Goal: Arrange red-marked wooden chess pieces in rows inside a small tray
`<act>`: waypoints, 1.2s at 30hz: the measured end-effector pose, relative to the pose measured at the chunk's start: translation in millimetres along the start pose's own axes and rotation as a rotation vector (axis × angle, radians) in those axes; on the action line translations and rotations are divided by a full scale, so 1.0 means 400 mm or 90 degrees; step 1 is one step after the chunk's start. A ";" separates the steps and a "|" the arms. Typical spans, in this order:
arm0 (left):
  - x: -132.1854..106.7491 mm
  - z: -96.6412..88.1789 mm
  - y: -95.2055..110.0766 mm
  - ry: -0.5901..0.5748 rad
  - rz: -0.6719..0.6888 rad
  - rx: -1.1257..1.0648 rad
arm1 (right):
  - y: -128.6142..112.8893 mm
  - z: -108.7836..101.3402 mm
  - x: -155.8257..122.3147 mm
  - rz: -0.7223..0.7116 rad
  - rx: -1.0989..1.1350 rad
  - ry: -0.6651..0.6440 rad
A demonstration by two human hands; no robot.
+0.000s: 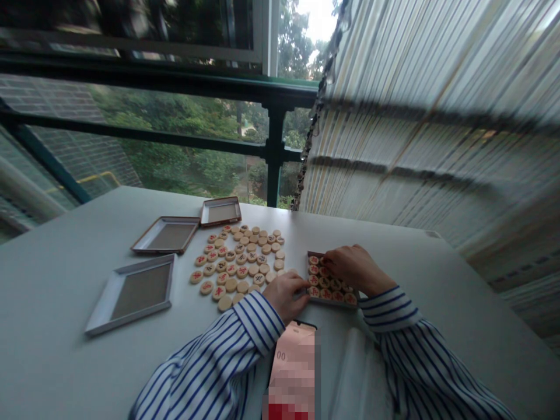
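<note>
A shallow grey box [335, 303] on the white table holds rows of round wooden xiangqi pieces [324, 282] with red and dark characters. My right hand [356, 265] reaches over its far part, fingers drawn together at a piece in the upper rows; the fingertips are partly hidden. At the box's left wall, my left hand [286, 296] has its fingers and thumb closed on the edge. Left of it, many loose xiangqi pieces [242, 272] lie spread out, some showing characters and some blank side up.
Three shallow trays stand at the left: a large grey one [170, 291], a brown-rimmed one [135, 247] and a smaller one [238, 219] behind. A phone [295, 361] lies below my left hand, beside clear plastic wrap [354, 373]. A railing and string curtain border the table's far side.
</note>
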State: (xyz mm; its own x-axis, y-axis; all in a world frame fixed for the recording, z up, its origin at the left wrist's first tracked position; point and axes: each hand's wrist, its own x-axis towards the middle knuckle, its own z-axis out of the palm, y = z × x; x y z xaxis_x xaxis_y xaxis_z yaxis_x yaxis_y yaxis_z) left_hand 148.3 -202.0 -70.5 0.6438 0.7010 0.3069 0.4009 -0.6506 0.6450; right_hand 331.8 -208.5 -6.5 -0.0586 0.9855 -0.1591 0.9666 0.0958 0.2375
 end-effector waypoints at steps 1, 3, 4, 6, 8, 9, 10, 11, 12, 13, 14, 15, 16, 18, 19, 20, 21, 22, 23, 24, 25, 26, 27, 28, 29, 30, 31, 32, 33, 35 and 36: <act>0.000 -0.001 0.001 0.001 0.001 0.003 | 0.000 -0.001 -0.001 0.000 -0.002 -0.001; 0.000 -0.003 0.003 0.001 0.003 0.004 | -0.001 -0.003 -0.001 -0.002 -0.002 0.001; 0.000 -0.003 0.004 0.001 0.004 0.003 | -0.001 -0.003 -0.001 -0.004 0.001 0.004; 0.000 -0.003 0.006 0.003 0.004 0.000 | -0.001 -0.003 -0.001 -0.007 0.008 0.008; -0.001 -0.003 0.006 0.004 0.003 -0.001 | 0.000 -0.002 0.000 -0.009 0.016 0.007; -0.001 -0.002 0.006 0.004 0.001 -0.002 | 0.000 -0.001 0.001 -0.011 0.020 0.004; -0.002 -0.002 0.005 0.002 -0.002 -0.002 | 0.000 0.000 0.002 -0.013 0.021 0.001; -0.002 -0.002 0.005 0.001 -0.004 -0.003 | 0.000 0.001 0.002 -0.015 0.020 -0.002; -0.002 -0.001 0.005 -0.001 -0.006 -0.006 | 0.001 0.002 0.003 -0.015 0.018 -0.002; -0.002 -0.001 0.004 -0.004 -0.007 -0.009 | 0.001 0.004 0.003 -0.015 0.014 -0.001; -0.002 -0.001 0.004 -0.005 -0.007 -0.012 | 0.001 0.005 0.004 -0.015 0.012 0.000; -0.002 -0.001 0.003 -0.005 -0.004 -0.012 | 0.001 0.006 0.004 -0.016 0.012 0.003; -0.002 -0.001 0.003 -0.003 0.001 -0.012 | 0.002 0.007 0.004 -0.018 0.015 0.006; -0.001 0.000 0.002 0.001 0.008 -0.008 | 0.002 0.008 0.004 -0.021 0.023 0.010; -0.001 0.000 0.002 0.002 0.009 -0.007 | 0.002 0.008 0.004 -0.022 0.026 0.010; -0.001 0.000 0.002 0.003 0.010 -0.006 | 0.002 0.007 0.004 -0.020 0.026 0.008; -0.001 0.000 0.002 0.003 0.010 -0.006 | 0.001 0.005 0.003 -0.017 0.024 0.006; -0.001 0.000 0.002 0.003 0.009 -0.006 | 0.000 0.003 0.003 -0.015 0.022 0.005; -0.001 0.000 0.003 0.004 0.009 -0.005 | -0.001 0.001 0.002 -0.014 0.019 0.005; -0.001 -0.001 0.003 0.006 0.009 -0.004 | -0.002 -0.001 0.001 -0.015 0.018 0.006; -0.001 -0.001 0.003 0.008 0.008 -0.003 | -0.003 -0.003 0.000 -0.016 0.018 0.006; -0.001 -0.001 0.003 0.010 0.008 -0.001 | -0.004 -0.005 0.000 -0.018 0.019 0.006; -0.001 -0.001 0.003 0.010 0.008 0.000 | -0.005 -0.006 -0.001 -0.018 0.019 0.006; -0.001 -0.001 0.002 0.011 0.009 0.001 | -0.006 -0.007 -0.001 -0.018 0.019 0.007; -0.001 0.000 0.001 0.012 0.012 0.003 | -0.006 -0.007 -0.001 -0.019 0.018 0.012; -0.001 0.001 0.000 0.012 0.014 0.004 | -0.007 -0.007 -0.001 -0.021 0.017 0.016; -0.001 0.002 -0.001 0.013 0.016 0.004 | -0.007 -0.007 -0.001 -0.025 0.017 0.019; -0.001 0.002 -0.002 0.014 0.017 0.005 | -0.007 -0.006 -0.001 -0.028 0.017 0.020; -0.001 0.003 -0.003 0.016 0.019 0.005 | -0.006 -0.006 -0.001 -0.031 0.016 0.017; -0.001 0.004 -0.004 0.018 0.023 0.004 | -0.006 -0.005 -0.001 -0.035 0.013 0.011; -0.001 0.004 -0.004 0.019 0.024 0.004 | -0.006 -0.004 0.000 -0.036 0.012 0.011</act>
State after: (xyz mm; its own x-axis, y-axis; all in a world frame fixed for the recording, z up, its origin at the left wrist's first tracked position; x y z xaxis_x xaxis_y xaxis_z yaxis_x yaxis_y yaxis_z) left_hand 148.6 -201.6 -72.9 0.6393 0.6839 0.3515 0.3807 -0.6786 0.6281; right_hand 329.1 -208.6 -5.4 -0.1181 0.9808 -0.1552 0.9662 0.1495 0.2099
